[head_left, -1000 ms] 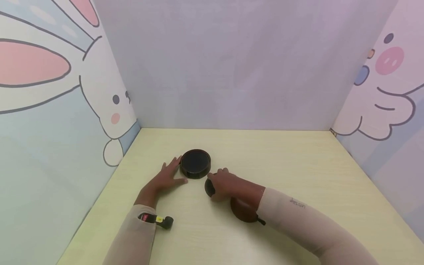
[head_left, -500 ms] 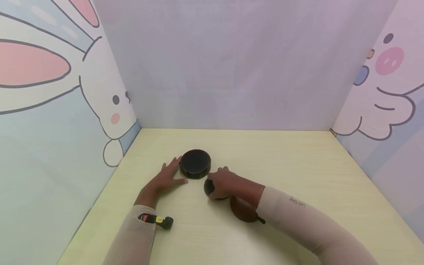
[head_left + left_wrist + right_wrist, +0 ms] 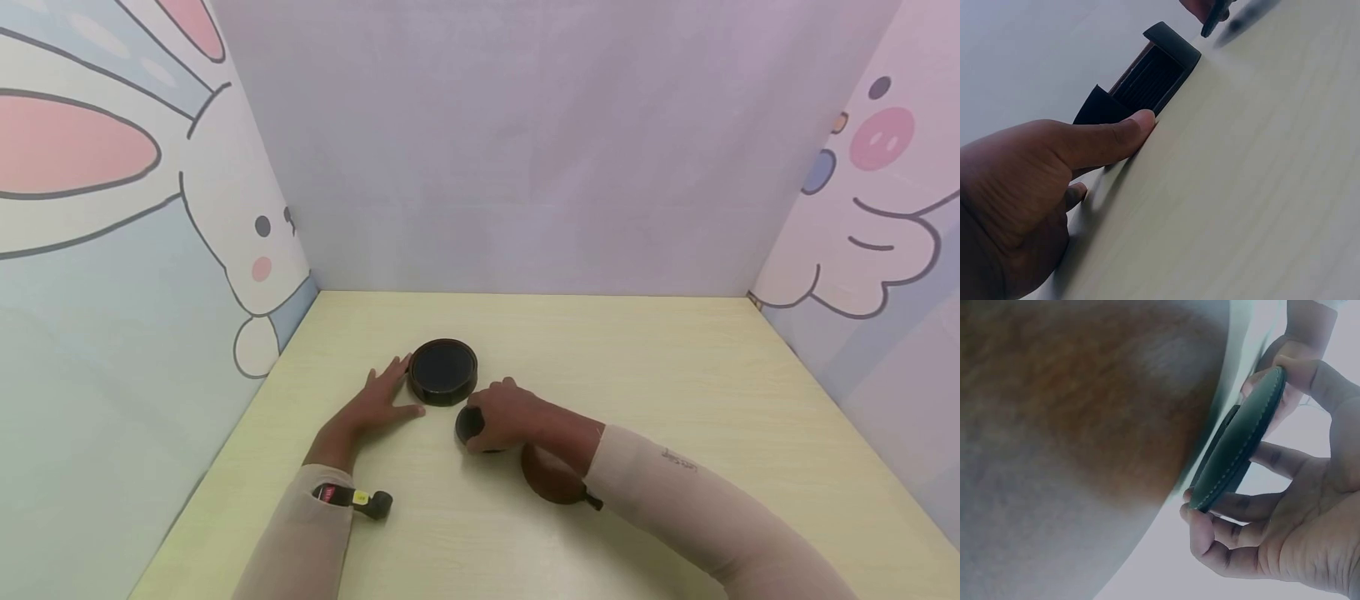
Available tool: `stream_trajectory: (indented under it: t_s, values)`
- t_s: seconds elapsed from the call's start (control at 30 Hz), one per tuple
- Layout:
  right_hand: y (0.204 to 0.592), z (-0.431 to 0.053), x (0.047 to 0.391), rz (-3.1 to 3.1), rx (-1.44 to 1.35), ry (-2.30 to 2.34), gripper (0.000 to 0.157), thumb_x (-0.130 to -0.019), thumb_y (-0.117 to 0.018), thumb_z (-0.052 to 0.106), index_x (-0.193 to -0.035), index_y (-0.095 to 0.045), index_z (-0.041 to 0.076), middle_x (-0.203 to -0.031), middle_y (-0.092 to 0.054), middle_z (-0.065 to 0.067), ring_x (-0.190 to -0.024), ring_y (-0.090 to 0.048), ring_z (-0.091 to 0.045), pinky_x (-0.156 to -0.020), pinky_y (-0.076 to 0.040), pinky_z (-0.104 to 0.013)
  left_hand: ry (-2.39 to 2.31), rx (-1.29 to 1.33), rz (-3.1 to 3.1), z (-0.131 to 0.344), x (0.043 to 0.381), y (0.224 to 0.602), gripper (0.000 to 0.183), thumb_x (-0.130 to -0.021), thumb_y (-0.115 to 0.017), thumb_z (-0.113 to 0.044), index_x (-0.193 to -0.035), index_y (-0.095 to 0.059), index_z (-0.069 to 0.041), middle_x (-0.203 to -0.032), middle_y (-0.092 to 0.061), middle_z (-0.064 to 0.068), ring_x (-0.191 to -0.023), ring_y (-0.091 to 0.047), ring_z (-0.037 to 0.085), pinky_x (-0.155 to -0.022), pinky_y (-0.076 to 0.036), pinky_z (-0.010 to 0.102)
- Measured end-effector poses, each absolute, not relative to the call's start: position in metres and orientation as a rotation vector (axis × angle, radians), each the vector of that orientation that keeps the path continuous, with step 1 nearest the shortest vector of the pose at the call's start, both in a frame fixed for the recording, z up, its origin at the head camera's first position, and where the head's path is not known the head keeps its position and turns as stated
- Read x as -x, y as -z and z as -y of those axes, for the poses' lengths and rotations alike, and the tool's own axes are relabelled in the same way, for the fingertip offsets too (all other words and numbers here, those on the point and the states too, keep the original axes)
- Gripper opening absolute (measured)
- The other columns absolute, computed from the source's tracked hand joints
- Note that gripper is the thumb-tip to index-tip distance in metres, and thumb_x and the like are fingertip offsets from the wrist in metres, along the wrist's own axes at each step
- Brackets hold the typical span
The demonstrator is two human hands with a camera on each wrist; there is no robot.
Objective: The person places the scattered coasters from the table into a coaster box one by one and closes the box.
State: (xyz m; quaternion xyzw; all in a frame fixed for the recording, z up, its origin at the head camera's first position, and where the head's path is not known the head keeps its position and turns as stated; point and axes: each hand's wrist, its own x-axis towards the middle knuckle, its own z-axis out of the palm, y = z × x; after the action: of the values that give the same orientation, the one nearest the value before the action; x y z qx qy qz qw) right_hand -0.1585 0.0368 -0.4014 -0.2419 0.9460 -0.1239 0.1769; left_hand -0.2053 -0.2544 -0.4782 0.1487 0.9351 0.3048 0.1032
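Observation:
A round black coaster holder [image 3: 443, 372] stands on the table. In the left wrist view, the holder [image 3: 1154, 78] has a cut-out side with ridged dark layers inside. My left hand [image 3: 380, 402] rests on the table with fingers spread, fingertips at the holder's left side. My right hand [image 3: 504, 417] holds a round black coaster [image 3: 469, 424] just in front of the holder. In the right wrist view, thumb and fingers grip the stitched rim of this coaster [image 3: 1241, 440], which is tilted. Part of it is hidden by the right hand in the head view.
A brown round disc [image 3: 549, 477] lies under my right forearm, partly covered by it. The pale wooden table [image 3: 637, 358] is bounded by a plain back wall [image 3: 525, 150] and cartoon-printed side walls. A black strap with a small camera [image 3: 378, 503] sits on the left wrist.
My right hand has shifted the black coaster slightly left and nearer to me. The left hand and the holder have stayed put.

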Motion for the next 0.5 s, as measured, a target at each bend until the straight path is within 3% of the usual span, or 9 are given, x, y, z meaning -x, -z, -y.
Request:
stream_trajectory:
  t_s: [0.27,0.5]
  values:
    - [0.3982,-0.0356,0.1565,-2.729,0.7,0.438,0.05,-0.088,-0.083,0.049,-0.128,-0.076,0.019,-0.109,-0.067,-0.003,-0.102,-0.052,-0.021,-0.081,-0.055,-0.04,-0.912,-0.439,-2.756,0.2547,0.2043,0.4768,0.109,-0.097,-0.078,-0.053,-0.178,-0.014,-0.018,-0.184,-0.009,0.022,-0.169,0.001,0.054,-0.136,0.004,0.072]
    - [0.3908,-0.0349,0.1537,-2.748,0.679,0.437,0.059,-0.089,-0.08,0.056,-0.136,-0.073,0.021,-0.114,-0.065,-0.005,-0.104,-0.056,-0.021,-0.082,-0.057,-0.041,-0.923,-0.434,-2.753,0.2541,0.2035,0.4755,0.109,-0.096,-0.079,-0.054,-0.177,-0.015,-0.018,-0.184,-0.01,0.021,-0.17,0.0,0.052,-0.136,0.006,0.071]
